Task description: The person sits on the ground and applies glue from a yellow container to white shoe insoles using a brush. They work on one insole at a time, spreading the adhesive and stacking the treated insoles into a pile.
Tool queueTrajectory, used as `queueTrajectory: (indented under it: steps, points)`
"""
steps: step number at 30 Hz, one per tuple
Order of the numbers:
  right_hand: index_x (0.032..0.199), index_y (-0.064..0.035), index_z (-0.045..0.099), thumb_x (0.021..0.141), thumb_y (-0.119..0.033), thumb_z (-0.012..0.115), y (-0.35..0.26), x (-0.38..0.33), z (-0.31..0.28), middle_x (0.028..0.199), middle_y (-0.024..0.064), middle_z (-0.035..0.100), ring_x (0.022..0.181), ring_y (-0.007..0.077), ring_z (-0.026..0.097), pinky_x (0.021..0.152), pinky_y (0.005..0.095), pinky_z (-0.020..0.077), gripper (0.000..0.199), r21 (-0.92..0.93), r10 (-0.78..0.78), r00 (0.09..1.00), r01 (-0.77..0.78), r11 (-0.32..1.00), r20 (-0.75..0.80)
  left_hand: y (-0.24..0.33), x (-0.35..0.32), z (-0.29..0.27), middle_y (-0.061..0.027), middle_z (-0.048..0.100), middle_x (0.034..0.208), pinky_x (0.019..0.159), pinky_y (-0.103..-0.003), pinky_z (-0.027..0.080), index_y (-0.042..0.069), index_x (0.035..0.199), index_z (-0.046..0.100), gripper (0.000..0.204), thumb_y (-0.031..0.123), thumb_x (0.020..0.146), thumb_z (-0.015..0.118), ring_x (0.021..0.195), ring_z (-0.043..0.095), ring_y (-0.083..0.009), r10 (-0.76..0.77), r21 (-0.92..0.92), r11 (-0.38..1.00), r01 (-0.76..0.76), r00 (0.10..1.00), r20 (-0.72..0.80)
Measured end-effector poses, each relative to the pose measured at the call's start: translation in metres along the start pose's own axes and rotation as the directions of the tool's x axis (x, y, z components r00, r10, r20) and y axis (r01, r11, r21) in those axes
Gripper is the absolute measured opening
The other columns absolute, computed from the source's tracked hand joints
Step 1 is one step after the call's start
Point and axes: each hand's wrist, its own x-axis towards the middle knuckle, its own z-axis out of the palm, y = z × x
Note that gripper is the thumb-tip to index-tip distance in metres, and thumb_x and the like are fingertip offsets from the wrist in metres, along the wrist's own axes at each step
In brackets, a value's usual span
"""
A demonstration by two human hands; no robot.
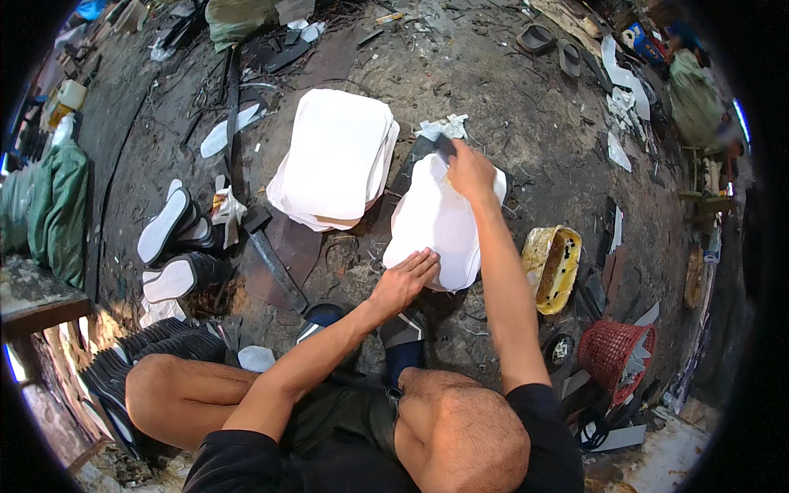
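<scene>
Working hands (407, 280) (472, 172) over white sheets (434, 218), blue package (644, 43) illegible

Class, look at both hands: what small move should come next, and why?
Probably slide the dark tool along the far edge of the white sheets: the right hand holds it there, while the left hand lies flat on their near end.
</scene>
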Motion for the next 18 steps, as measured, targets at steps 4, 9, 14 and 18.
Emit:
queueTrajectory:
  steps: [4,9,14,18]
  points:
    - [0.118,-0.0332,0.071,0.084,-0.023,0.064,-0.052,0.011,-0.002,0.101,0.0065,0.075,0.093,0.0284,0.072,0.079,0.0437,0.0559,0.037,-0.037,-0.386,0.756,0.475,0.879,0.528,-0.002,-0.006,0.003,-0.0138,0.048,0.149,0.118,-0.039,0.035,0.001,0.139,0.05,0.054,0.009,0.086,0.055,0.141,0.043,-0.0281,0.001,0.059,0.998,-0.002,1.0,0.022]
    - [0.118,-0.0338,0.071,0.082,-0.02,0.061,-0.064,-0.076,0.012,0.099,0.0098,0.075,0.086,0.0303,0.072,0.072,0.0432,0.0574,0.041,0.219,-0.723,0.571,0.705,0.675,0.39,0.001,0.011,0.002,-0.0143,0.047,0.149,0.117,-0.04,0.035,0.0,0.139,0.05,0.057,0.012,0.084,0.058,0.139,0.044,-0.0293,-0.165,0.13,0.983,0.133,0.947,0.275]
    - [0.121,-0.0272,0.069,0.092,-0.021,0.055,0.013,-0.008,-0.023,0.095,0.012,0.074,0.08,0.0342,0.072,0.068,0.0474,0.0566,0.033,-0.066,-0.209,0.977,0.212,0.975,0.045,-0.008,0.032,-0.001,-0.0139,0.047,0.148,0.119,-0.042,0.031,-0.001,0.136,0.051,0.066,-0.001,0.071,0.064,0.142,0.039,-0.0303,-0.08,-0.149,0.985,0.084,0.996,0.034]
    - [0.121,-0.0249,0.067,0.091,-0.013,0.051,-0.011,-0.06,0.001,0.101,0.0094,0.074,0.083,0.033,0.072,0.069,0.0479,0.057,0.036,-0.021,-0.366,0.924,0.37,0.929,0.111,0.0,0.024,0.003,-0.0161,0.052,0.142,0.119,-0.043,0.031,-0.001,0.13,0.056,0.063,0.001,0.068,0.066,0.141,0.04,-0.0327,-0.116,-0.102,0.988,0.113,0.993,-0.018]
